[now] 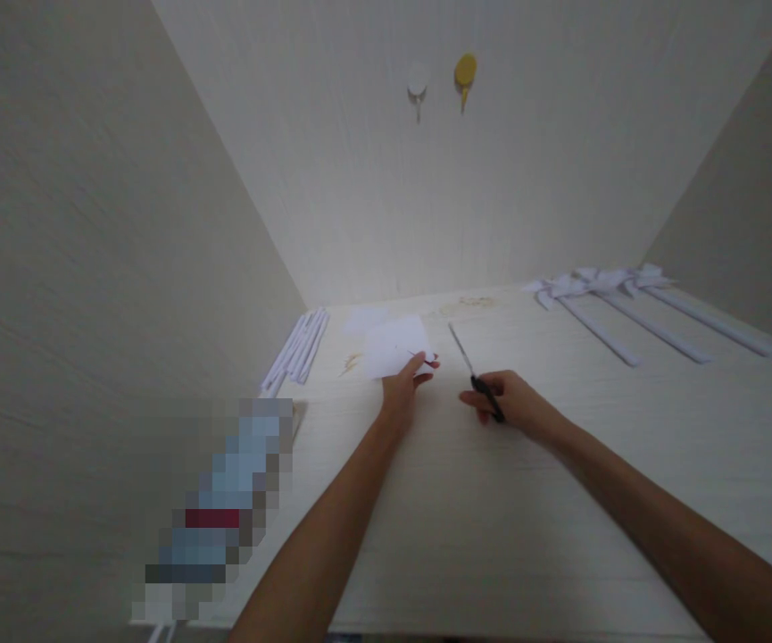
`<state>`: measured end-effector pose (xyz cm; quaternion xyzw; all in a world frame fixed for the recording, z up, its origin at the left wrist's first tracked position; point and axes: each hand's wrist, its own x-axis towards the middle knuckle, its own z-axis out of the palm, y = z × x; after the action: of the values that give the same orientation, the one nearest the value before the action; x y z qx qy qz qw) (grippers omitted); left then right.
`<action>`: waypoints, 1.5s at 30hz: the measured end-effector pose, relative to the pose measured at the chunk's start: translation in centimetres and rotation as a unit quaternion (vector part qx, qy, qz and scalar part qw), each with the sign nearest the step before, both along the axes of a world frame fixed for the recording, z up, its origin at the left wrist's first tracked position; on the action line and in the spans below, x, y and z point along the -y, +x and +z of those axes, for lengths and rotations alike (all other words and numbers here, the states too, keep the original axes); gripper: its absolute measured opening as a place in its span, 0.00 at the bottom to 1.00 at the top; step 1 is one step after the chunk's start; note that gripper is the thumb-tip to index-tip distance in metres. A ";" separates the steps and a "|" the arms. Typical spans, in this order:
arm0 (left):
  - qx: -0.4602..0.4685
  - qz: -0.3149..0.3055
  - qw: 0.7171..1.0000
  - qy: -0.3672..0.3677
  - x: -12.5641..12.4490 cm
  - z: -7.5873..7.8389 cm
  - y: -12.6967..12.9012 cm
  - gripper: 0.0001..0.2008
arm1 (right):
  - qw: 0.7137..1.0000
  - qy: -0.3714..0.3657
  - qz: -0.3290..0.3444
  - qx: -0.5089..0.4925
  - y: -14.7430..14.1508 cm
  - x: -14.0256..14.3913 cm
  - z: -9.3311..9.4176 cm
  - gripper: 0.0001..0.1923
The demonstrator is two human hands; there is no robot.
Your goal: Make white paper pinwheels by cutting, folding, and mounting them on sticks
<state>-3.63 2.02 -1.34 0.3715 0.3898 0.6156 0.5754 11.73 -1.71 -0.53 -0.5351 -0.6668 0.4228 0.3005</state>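
My left hand (404,389) pinches the lower right edge of a white sheet of paper (392,344), with the thumb on top and fingers beneath. A small dark red patch shows at the fingertips; I cannot make out what it is. To the right, my right hand (510,402) is closed around the black handles of a pair of scissors (485,393). Their blades look closed and point up and left, apart from the paper. Another pale sheet (362,319) lies partly behind the held one.
White paper rolls (300,348) lie bundled at the left. Several long paper sticks with folded paper tops (617,295) lie at the right. Thin tan bits (351,363) lie beside the paper. A pixelated object (231,500) stands at the left edge. Wall hooks, one yellow (465,71), hang above.
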 end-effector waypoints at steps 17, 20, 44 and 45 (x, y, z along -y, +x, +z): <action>-0.191 -0.103 0.975 -0.043 1.9 1.4 0.8 0.05 | 0.956 0.046 -0.135 -0.254 -0.6 -0.7 -1.4 0.13; -0.197 -0.094 0.975 -0.033 1.9 1.4 0.9 0.05 | 0.958 0.042 -0.122 -0.257 -0.5 -0.7 -1.4 0.12; -0.182 -0.075 0.980 -0.038 1.9 1.4 0.9 0.06 | 0.964 -0.004 -0.104 -0.244 -0.3 -0.6 -1.1 0.12; -0.184 -0.075 0.979 -0.039 1.9 1.4 0.9 0.06 | 0.964 -0.004 -0.105 -0.245 -0.3 -0.6 -1.1 0.12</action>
<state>-2.72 0.10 0.06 0.4837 0.4842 0.4758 0.5524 11.39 -1.14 -1.67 -0.4832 -0.5115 0.5096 0.4952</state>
